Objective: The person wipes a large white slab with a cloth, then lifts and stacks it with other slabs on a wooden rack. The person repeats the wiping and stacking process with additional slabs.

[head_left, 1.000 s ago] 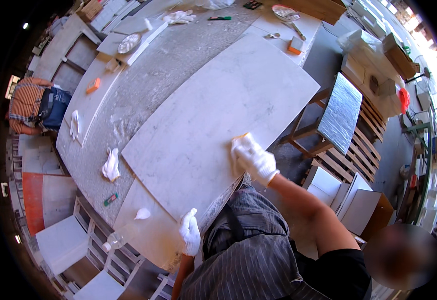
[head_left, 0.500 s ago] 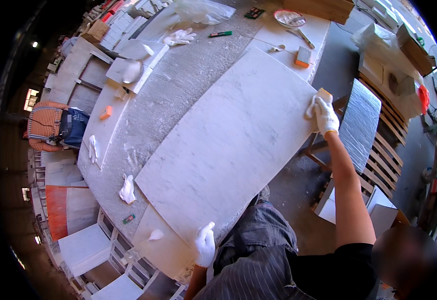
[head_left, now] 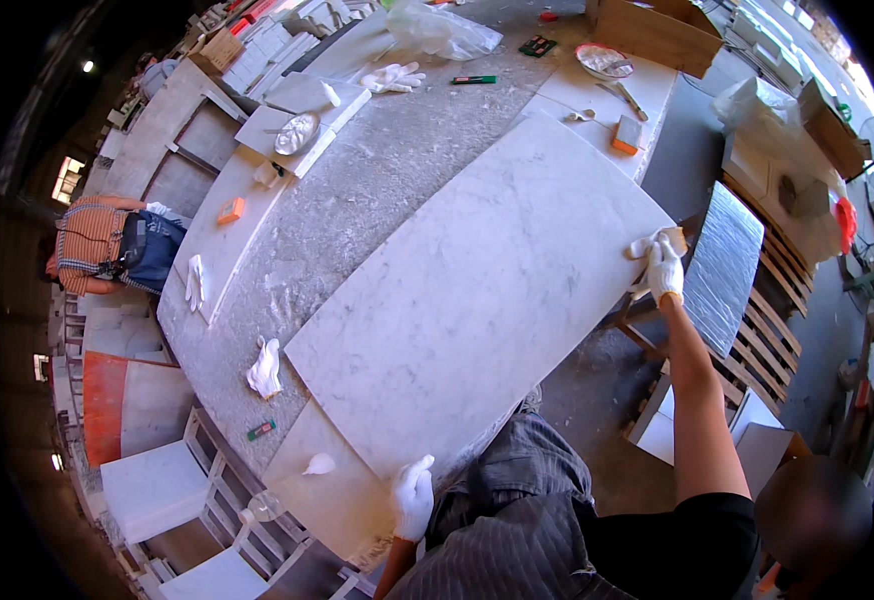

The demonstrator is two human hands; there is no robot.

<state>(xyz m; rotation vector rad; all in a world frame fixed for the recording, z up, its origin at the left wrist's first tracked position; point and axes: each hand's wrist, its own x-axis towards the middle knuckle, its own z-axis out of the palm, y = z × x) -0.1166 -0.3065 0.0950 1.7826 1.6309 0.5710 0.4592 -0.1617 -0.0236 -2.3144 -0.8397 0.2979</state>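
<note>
A large white, grey-veined stone slab [head_left: 487, 290] lies diagonally across the worktable in front of me. At its far right corner, my right hand [head_left: 665, 270], in a white glove, is closed around a small tan block [head_left: 675, 238] against the slab's edge; the fingers partly cover the block. My left hand [head_left: 413, 498], gloved too, is by the slab's near corner with its fingers loosely stretched upward and nothing visible in them. A small white lump [head_left: 320, 464] sits close by on a beige board [head_left: 302, 490].
Gloves [head_left: 265, 368], an orange block [head_left: 231, 210] and a bowl of white paste [head_left: 297, 133] lie leftward on the dusty table [head_left: 387, 150]. Beyond the slab are another bowl [head_left: 605, 62] and an orange-grey block [head_left: 627, 135]. A foil-wrapped panel [head_left: 725, 270] stands right. Another person [head_left: 97, 245] bends at far left.
The whole view has shifted, so the slab and table appear lower and further right. My right hand still holds the tan block at the same corner; my left hand has barely moved.
</note>
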